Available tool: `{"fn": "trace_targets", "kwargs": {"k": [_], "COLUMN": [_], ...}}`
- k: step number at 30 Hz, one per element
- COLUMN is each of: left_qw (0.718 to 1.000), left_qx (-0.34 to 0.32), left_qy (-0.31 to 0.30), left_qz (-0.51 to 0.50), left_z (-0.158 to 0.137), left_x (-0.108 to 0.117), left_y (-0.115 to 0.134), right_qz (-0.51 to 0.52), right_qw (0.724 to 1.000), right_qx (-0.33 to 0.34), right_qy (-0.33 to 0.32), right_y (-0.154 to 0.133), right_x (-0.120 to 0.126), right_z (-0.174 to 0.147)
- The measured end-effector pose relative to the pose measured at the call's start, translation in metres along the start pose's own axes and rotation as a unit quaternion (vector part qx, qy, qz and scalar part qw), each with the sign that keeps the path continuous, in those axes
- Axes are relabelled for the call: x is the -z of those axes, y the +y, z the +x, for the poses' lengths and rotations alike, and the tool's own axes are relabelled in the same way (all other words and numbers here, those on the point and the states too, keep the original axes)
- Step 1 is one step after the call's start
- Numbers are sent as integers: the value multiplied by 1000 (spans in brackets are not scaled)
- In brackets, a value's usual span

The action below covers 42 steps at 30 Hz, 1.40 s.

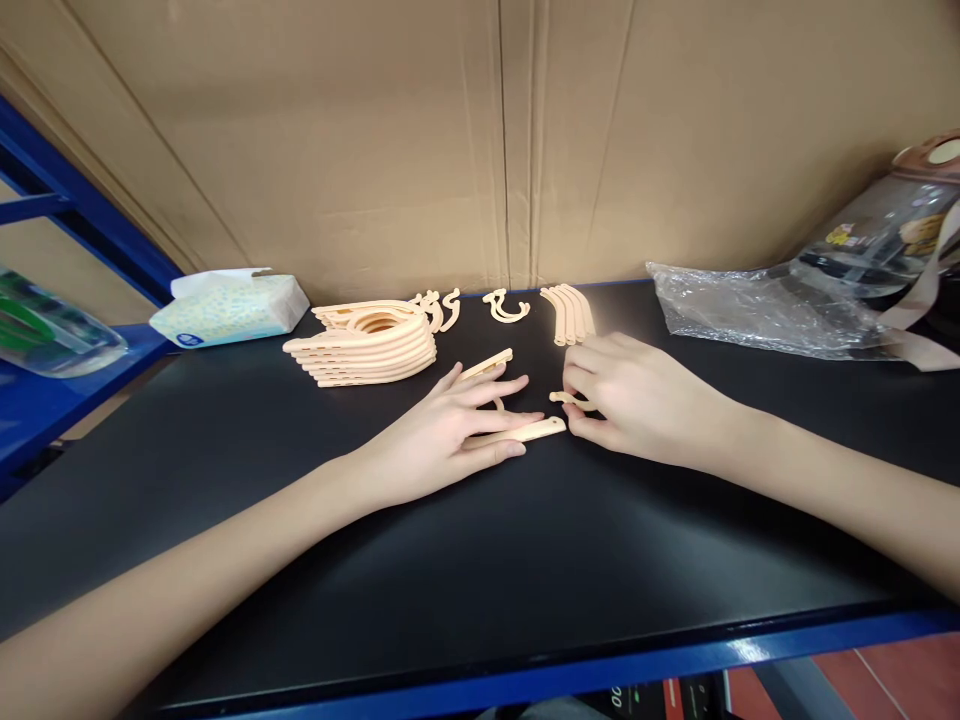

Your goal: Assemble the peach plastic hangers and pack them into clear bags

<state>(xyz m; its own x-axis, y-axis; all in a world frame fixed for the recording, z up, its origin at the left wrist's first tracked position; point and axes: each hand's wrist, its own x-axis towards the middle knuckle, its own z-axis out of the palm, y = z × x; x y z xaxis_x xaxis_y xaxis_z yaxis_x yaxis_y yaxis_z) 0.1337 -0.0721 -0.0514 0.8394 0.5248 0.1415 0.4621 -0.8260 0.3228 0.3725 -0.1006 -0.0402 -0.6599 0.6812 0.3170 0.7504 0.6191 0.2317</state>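
My left hand (457,425) lies over a pale peach plastic hanger piece (541,430) on the black tabletop. Its thumb is at the piece's near edge and its index finger at the far edge, with the other fingers spread. Another bar end (491,362) shows beyond those fingers; the hand hides whether it joins the near bar. Just to the right, my right hand (619,395) pinches a small curved hook (562,398) of the same plastic, close to the near bar's holed end. Part of the hook is hidden in the fingers.
A stack of hanger pieces (360,345) stands left, with loose hooks (450,310) beside it and more hooks (510,306) mid-back. Several curved arms (570,312) lie behind my right hand. Also around: a tissue pack (232,308), clear plastic bag (757,310), bottle (862,240) and cardboard wall (337,140).
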Motion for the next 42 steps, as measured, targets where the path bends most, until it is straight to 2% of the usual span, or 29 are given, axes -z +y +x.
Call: {"fn": "trace_targets", "kwargs": {"k": [8,13,17,28,37,42], "left_qw": [998,998,998,993,960,961], "left_qx": [13,12,17,41,81,111], "left_qy": [43,46,46,70,157,200], "left_qz": [-32,-28,-27,-88,-216,-158], "left_z": [1,1,1,1,4,5], "left_x": [2,3,3,2,-5,-3], "left_y": [0,2,3,3,-7,-7], "right_qz": [96,147,166,190,165,154], "right_qw": [991,980,976,973,980,982], "right_qx": [-83,-131,-124,-73,-24,6], "right_qy": [30,-31,-70,-105,-107,-108], "right_y": [6,5,6,6,8,9], "right_x": [-6,-7,-9,-8,-9,-10], "right_z": [5,4,4,3,4,3]}}
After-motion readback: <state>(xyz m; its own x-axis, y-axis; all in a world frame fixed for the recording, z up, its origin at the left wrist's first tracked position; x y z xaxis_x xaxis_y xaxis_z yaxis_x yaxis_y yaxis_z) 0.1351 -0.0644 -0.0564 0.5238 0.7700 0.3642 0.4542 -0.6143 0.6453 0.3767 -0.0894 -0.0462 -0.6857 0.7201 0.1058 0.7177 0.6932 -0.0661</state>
